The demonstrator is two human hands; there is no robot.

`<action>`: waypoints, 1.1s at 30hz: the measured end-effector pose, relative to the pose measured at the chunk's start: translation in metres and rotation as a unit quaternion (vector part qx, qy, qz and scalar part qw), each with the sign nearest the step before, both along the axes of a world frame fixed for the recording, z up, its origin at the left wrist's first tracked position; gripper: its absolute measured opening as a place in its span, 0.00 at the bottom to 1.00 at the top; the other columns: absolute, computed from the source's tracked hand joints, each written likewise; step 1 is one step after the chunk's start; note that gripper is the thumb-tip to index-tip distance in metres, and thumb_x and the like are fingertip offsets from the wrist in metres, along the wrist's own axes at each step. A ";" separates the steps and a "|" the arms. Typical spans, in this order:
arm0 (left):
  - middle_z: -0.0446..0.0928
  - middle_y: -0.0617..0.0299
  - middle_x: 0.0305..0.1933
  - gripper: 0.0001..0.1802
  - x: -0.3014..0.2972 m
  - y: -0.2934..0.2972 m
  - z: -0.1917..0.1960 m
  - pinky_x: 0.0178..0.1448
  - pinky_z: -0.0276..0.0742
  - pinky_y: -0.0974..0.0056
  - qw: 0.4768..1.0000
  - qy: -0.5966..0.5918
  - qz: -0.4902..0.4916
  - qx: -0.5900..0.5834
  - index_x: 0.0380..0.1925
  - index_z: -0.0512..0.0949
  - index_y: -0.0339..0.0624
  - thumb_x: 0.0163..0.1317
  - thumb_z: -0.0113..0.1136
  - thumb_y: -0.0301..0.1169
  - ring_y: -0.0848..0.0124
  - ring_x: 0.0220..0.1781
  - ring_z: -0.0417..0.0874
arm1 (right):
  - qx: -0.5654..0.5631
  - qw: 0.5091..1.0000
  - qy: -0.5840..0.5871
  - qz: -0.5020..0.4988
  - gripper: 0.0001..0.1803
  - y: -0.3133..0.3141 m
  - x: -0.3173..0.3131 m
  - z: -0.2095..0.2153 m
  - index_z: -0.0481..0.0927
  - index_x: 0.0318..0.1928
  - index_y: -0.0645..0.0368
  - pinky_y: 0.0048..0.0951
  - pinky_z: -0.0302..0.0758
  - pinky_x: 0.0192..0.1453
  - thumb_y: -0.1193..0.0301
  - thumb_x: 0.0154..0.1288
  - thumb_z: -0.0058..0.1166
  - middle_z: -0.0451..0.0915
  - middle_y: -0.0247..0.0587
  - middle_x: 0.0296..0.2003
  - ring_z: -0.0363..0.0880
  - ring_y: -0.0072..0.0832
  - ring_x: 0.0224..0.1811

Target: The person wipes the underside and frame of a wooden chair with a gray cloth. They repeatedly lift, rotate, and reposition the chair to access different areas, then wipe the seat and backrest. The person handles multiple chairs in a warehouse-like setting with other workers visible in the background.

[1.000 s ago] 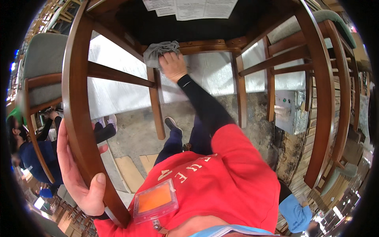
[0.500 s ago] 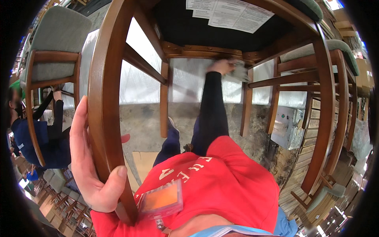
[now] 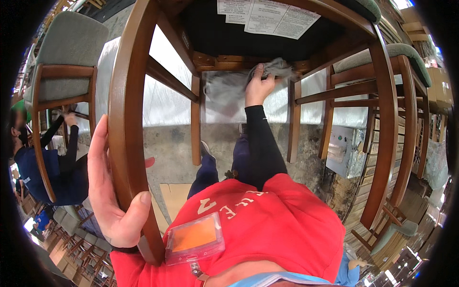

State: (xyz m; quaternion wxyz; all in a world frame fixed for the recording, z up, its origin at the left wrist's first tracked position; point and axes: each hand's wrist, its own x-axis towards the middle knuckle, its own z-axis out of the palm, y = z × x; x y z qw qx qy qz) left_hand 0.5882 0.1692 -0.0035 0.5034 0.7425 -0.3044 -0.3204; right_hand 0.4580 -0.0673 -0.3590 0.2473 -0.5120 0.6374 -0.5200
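Note:
A brown wooden chair stands tipped in front of me, its black underside (image 3: 210,31) facing me with white printed labels (image 3: 279,19) on it. My left hand (image 3: 114,210) is closed round the near left chair leg (image 3: 126,110), thumb on one side and fingers on the other. Farther off, between the legs, my right hand (image 3: 259,90) grips a crumpled grey cloth (image 3: 276,69). The cloth is at the wooden seat rail (image 3: 234,62) and partly smeared by motion. Whether it touches the rail I cannot tell.
A silvery wrapped surface (image 3: 167,103) lies behind the chair. Another grey-backed chair (image 3: 71,43) stands at the left, where a co-worker (image 3: 48,167) works. More chairs (image 3: 368,71) and a grey metal box (image 3: 342,148) are at the right. Flat cardboard (image 3: 174,196) lies on the floor.
My right hand has shifted a little and turned, so its thumb now shows with the cloth. The left hand keeps its hold on the leg. The view has shifted slightly.

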 end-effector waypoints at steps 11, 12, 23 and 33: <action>0.63 0.48 0.73 0.62 0.005 0.006 0.002 0.64 0.78 0.58 0.999 -0.013 -0.043 0.000 0.77 0.49 0.33 0.48 0.73 0.46 0.62 0.72 0.71 | -0.102 0.974 0.125 0.156 0.15 0.021 0.117 0.005 0.82 0.30 0.65 0.60 0.65 0.59 0.64 0.63 0.56 0.76 0.63 0.45 0.72 0.59 0.53; 0.64 0.48 0.73 0.62 0.006 0.005 0.000 0.64 0.78 0.58 0.999 -0.016 -0.042 -0.009 0.77 0.49 0.33 0.47 0.73 0.46 0.61 0.72 0.71 | 0.004 0.975 -0.033 0.221 0.18 0.021 0.129 0.011 0.81 0.30 0.69 0.61 0.65 0.60 0.63 0.66 0.54 0.76 0.71 0.45 0.73 0.63 0.49; 0.69 0.50 0.68 0.58 0.004 0.001 0.001 0.63 0.78 0.60 0.999 0.015 -0.030 -0.021 0.77 0.52 0.34 0.43 0.63 0.38 0.63 0.67 0.74 | -0.008 0.900 0.253 0.356 0.14 0.004 0.101 0.034 0.84 0.33 0.63 0.49 0.79 0.52 0.63 0.60 0.61 0.78 0.54 0.44 0.77 0.52 0.54; 0.70 0.51 0.66 0.57 0.007 0.007 -0.003 0.63 0.79 0.59 0.999 0.018 -0.028 -0.032 0.77 0.52 0.34 0.45 0.64 0.40 0.65 0.64 0.76 | 0.030 0.893 0.182 0.410 0.14 0.011 0.059 0.029 0.84 0.40 0.59 0.50 0.80 0.45 0.61 0.62 0.58 0.79 0.53 0.49 0.83 0.50 0.42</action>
